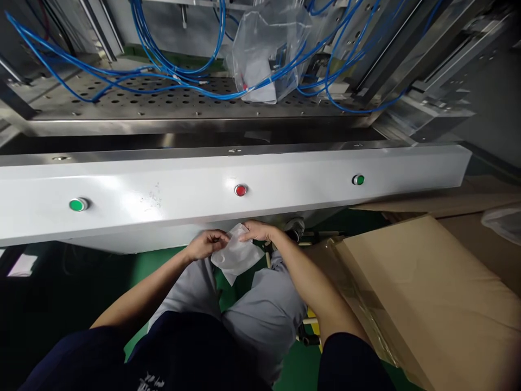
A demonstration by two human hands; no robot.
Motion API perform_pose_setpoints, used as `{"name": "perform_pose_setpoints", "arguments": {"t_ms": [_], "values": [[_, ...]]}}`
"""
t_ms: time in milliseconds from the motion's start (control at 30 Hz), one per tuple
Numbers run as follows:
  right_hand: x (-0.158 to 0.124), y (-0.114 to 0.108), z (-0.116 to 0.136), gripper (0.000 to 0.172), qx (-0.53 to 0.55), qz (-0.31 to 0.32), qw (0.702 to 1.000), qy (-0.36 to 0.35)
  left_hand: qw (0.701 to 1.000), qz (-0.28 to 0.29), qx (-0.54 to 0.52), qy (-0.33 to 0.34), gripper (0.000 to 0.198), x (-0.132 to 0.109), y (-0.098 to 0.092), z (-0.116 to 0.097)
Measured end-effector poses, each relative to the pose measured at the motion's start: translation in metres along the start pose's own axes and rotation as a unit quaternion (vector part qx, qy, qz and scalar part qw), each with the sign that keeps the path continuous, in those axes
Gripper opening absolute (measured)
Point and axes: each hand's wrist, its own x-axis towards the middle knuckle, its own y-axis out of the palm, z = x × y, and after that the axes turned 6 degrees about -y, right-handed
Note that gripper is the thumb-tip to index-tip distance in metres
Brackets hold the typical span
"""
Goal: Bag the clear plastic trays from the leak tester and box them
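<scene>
Between my hands, over my lap, is a small translucent plastic bag (238,256) that hangs down with a pointed lower corner. My left hand (207,244) pinches its upper left edge with curled fingers. The thumb and fingers of my right hand (258,231) grip the bag's upper right edge. What the bag holds, if anything, I cannot make out. Just above both hands runs the lower edge of a white machine panel (195,187).
The panel carries a red button (240,190) and two green buttons (76,205). Behind it, blue tubes (163,70) and a larger clear bag (260,65) lie on a perforated metal plate (163,103). A large cardboard box (427,293) stands close on my right.
</scene>
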Motion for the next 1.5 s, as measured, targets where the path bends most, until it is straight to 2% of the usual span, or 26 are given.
{"name": "perform_pose_setpoints", "arguments": {"t_ms": [100, 233, 333, 433, 533, 600, 767, 933, 1033, 1133, 1300, 1400, 1500], "values": [[0.003, 0.001, -0.001, 0.038, -0.011, 0.015, 1.000, 0.003, 0.998, 0.042, 0.038, 0.001, 0.026, 0.003, 0.001, -0.010], [0.006, 0.000, -0.001, 0.030, -0.042, -0.002, 0.999, -0.016, 0.998, 0.041, 0.047, -0.023, 0.036, 0.009, 0.004, -0.015], [0.006, 0.000, -0.001, 0.045, -0.027, -0.048, 0.998, -0.034, 0.999, 0.017, 0.009, -0.050, 0.029, 0.013, 0.004, -0.010], [0.004, -0.001, 0.000, 0.059, -0.037, -0.078, 0.995, -0.039, 0.995, -0.038, -0.069, -0.059, 0.024, 0.017, 0.000, -0.002], [0.001, -0.003, 0.003, 0.059, -0.022, -0.047, 0.998, -0.045, 0.981, -0.089, -0.161, -0.053, 0.035, 0.019, -0.008, 0.003], [-0.003, -0.005, 0.004, 0.057, -0.036, -0.030, 0.998, -0.041, 0.971, -0.104, -0.211, -0.051, 0.042, 0.019, -0.013, 0.004], [-0.011, -0.011, 0.002, 0.047, -0.036, -0.070, 0.997, 0.014, 0.953, -0.113, -0.273, -0.060, 0.045, 0.016, -0.021, 0.009], [-0.016, -0.014, -0.003, 0.043, -0.003, -0.096, 0.995, 0.014, 0.954, -0.084, -0.273, -0.091, 0.046, 0.009, -0.024, 0.016], [-0.017, -0.015, -0.005, 0.043, -0.022, -0.117, 0.993, 0.018, 0.956, -0.057, -0.260, -0.124, 0.062, 0.001, -0.026, 0.021], [-0.018, -0.016, -0.007, 0.044, -0.031, -0.140, 0.989, 0.023, 0.962, -0.059, -0.238, -0.123, 0.074, -0.007, -0.027, 0.027], [-0.019, -0.018, -0.009, 0.047, -0.026, -0.146, 0.988, 0.034, 0.975, -0.046, -0.188, -0.114, 0.066, -0.013, -0.027, 0.033], [-0.020, -0.017, -0.006, 0.046, -0.014, -0.138, 0.989, 0.041, 0.974, -0.070, -0.179, -0.119, 0.058, -0.012, -0.027, 0.035], [-0.019, -0.016, -0.004, 0.041, -0.026, -0.129, 0.989, 0.068, 0.968, -0.096, -0.198, -0.121, 0.058, -0.013, -0.030, 0.033]]}}
